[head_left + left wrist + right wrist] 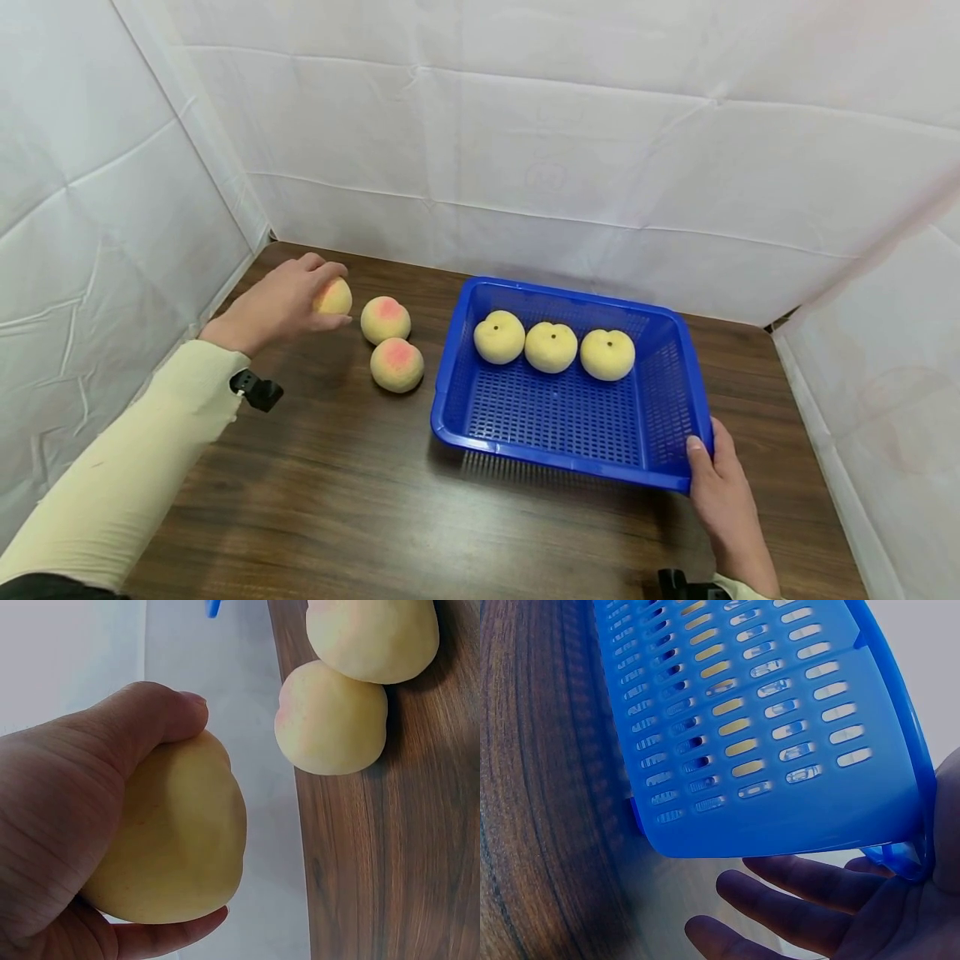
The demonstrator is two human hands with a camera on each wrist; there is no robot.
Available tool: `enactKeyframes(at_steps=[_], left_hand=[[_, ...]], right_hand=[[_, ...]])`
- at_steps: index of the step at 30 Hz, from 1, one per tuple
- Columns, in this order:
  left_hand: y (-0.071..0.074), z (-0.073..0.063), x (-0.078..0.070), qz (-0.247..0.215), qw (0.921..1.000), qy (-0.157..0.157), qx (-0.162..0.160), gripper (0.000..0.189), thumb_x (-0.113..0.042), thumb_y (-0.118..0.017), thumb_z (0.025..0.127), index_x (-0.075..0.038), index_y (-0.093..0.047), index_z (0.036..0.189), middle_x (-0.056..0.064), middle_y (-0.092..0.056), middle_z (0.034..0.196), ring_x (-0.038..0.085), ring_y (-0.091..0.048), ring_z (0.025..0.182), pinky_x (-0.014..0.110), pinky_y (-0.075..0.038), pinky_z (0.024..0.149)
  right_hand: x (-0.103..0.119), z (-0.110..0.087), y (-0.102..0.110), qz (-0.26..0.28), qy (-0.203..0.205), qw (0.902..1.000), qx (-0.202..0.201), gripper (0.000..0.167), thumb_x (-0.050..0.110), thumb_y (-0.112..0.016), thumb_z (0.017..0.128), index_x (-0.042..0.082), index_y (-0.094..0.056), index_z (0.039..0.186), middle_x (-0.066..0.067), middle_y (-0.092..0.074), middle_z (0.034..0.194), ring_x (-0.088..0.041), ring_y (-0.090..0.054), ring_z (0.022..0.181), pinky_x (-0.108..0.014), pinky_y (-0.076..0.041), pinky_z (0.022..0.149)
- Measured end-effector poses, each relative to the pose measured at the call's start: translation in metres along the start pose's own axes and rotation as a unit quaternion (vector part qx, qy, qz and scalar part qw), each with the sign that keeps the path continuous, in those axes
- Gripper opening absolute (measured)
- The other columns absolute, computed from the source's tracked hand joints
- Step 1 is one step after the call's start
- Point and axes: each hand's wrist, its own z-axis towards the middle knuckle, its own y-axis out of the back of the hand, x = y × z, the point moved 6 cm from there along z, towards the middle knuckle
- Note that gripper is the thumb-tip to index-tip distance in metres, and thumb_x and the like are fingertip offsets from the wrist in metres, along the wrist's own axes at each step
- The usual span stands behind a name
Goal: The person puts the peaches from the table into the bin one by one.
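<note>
Person, both hands bare: left hand (277, 302), right hand (723, 500). Left sleeve (127, 467) long, plain, pale yellow-cream, lightly creased along the forearm. Black wrist strap (257, 390) there, chunky, blocky. Something black (60, 586) at the sleeve's near end, can't tell what. Right wrist: black blocky unit (684, 588), plus a sliver of pale right sleeve (738, 589) that I can see.

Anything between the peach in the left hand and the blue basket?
Yes: the far loose peach and near loose peach sit on the table between the held peach and the blue basket. A higher path would probably clear both.
</note>
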Motion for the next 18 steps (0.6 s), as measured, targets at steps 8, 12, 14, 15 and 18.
enactKeyframes(at_steps=[8,12,14,15,18], left_hand=[[-0.001,0.0,-0.004,0.001,0.9999,-0.007,0.009,0.056,-0.028,-0.081,0.089,-0.001,-0.059,0.133,0.024,-0.061,0.124,0.041,-0.062,0.106,0.052,-0.053,0.09],[-0.001,0.0,-0.006,0.001,0.9999,-0.012,0.009,0.056,-0.028,-0.082,0.089,-0.002,-0.059,0.133,0.024,-0.061,0.124,0.04,-0.062,0.106,0.052,-0.053,0.09],[0.0,0.0,-0.008,0.001,0.9999,-0.013,0.01,0.056,-0.029,-0.082,0.089,-0.002,-0.059,0.133,0.024,-0.061,0.125,0.04,-0.062,0.106,0.052,-0.053,0.089],[0.0,0.0,-0.009,0.001,0.9999,-0.013,0.011,0.056,-0.029,-0.082,0.089,-0.002,-0.059,0.133,0.024,-0.061,0.126,0.04,-0.062,0.107,0.052,-0.053,0.09],[0.0,0.001,-0.012,0.0,0.9998,-0.015,0.014,0.055,-0.029,-0.082,0.089,-0.003,-0.059,0.133,0.024,-0.061,0.127,0.041,-0.061,0.108,0.052,-0.053,0.09]], right_hand=[[-0.001,0.001,-0.001,0.0,-0.005,1.0,0.003,0.065,0.036,-0.02,0.114,0.012,0.007,0.168,-0.03,-0.016,0.17,-0.049,-0.029,0.15,-0.073,-0.025,0.12],[-0.001,0.0,-0.001,0.0,-0.005,1.0,0.004,0.065,0.036,-0.02,0.114,0.012,0.007,0.168,-0.031,-0.017,0.17,-0.049,-0.03,0.15,-0.072,-0.025,0.12],[-0.001,0.0,-0.001,-0.001,-0.005,1.0,0.003,0.065,0.036,-0.02,0.114,0.012,0.007,0.168,-0.031,-0.017,0.169,-0.049,-0.03,0.15,-0.072,-0.025,0.12],[-0.001,0.0,-0.001,-0.001,-0.006,1.0,0.003,0.065,0.036,-0.02,0.114,0.012,0.007,0.168,-0.031,-0.017,0.169,-0.049,-0.03,0.15,-0.072,-0.025,0.12],[-0.001,0.0,-0.001,-0.003,-0.008,1.0,0.003,0.065,0.037,-0.019,0.114,0.012,0.007,0.168,-0.03,-0.016,0.17,-0.049,-0.03,0.15,-0.073,-0.025,0.12]])
